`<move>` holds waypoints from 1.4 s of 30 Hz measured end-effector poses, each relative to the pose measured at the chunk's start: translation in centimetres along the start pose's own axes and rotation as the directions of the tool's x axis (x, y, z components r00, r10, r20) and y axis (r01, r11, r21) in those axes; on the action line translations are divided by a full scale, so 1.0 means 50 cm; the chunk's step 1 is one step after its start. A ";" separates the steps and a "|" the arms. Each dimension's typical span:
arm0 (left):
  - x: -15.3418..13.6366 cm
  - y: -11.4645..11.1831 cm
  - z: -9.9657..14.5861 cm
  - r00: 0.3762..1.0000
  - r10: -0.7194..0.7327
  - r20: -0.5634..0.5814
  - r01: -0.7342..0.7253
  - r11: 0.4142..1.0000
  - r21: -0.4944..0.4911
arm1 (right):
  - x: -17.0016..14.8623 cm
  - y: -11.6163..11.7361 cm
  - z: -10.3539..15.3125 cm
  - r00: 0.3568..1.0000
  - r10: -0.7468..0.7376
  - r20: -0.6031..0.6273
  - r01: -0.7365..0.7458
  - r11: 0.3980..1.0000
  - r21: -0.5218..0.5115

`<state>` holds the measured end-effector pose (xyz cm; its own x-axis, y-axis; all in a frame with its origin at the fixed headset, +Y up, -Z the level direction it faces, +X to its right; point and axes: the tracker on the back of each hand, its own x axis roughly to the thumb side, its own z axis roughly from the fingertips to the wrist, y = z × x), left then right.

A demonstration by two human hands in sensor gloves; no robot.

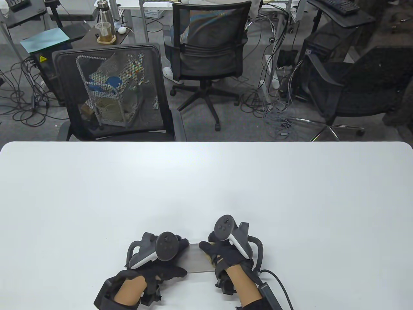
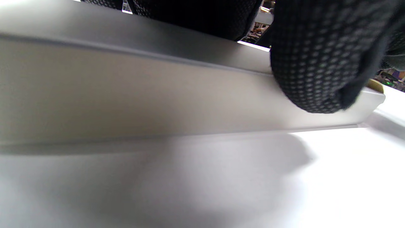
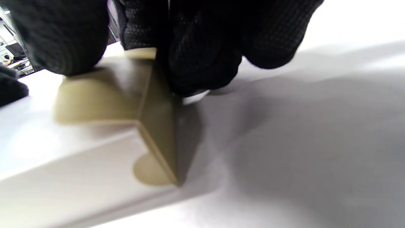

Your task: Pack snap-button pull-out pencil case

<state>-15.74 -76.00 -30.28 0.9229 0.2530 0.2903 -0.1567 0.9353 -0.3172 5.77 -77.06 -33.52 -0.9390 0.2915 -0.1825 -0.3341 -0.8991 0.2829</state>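
A flat pale grey pencil case [image 1: 197,258] lies on the white table [image 1: 206,180] near its front edge, between my two hands. My left hand [image 1: 171,258] rests over its left part, thumb on its near edge; in the left wrist view a gloved finger [image 2: 319,63] presses on the case's long side [image 2: 142,95]. My right hand [image 1: 219,255] grips the case's right end. In the right wrist view my fingers [image 3: 202,53] press on an olive-tan flap [image 3: 126,95] folded over that end of the case [image 3: 69,177].
Black mesh office chairs [image 1: 113,93] stand beyond the table's far edge, one with a wire basket behind it, and cables lie on the floor. A cable [image 1: 277,284] runs from my right wrist toward the bottom edge.
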 end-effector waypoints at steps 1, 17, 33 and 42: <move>0.000 0.000 0.000 1.000 0.000 0.000 0.000 1.000 0.000 | 0.002 0.001 0.001 1.000 0.006 -0.003 -0.006 1.000 -0.003; 0.000 -0.004 0.005 1.000 -0.011 -0.003 0.010 1.000 -0.003 | -0.033 -0.031 0.032 0.992 -0.015 0.123 0.027 0.995 -0.096; 0.001 -0.004 0.007 1.000 -0.012 -0.004 0.012 1.000 -0.004 | -0.080 -0.070 0.137 0.884 0.399 0.243 -0.222 0.816 -0.533; -0.004 0.003 0.009 1.000 0.000 -0.003 0.000 1.000 -0.016 | -0.085 -0.056 0.134 0.889 0.373 0.265 -0.198 0.835 -0.513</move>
<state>-16.09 -75.82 -29.99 0.9241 0.2518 0.2873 -0.1508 0.9314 -0.3314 10.16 -73.58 -27.24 -0.9813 0.0102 0.1923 -0.0514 -0.9762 -0.2109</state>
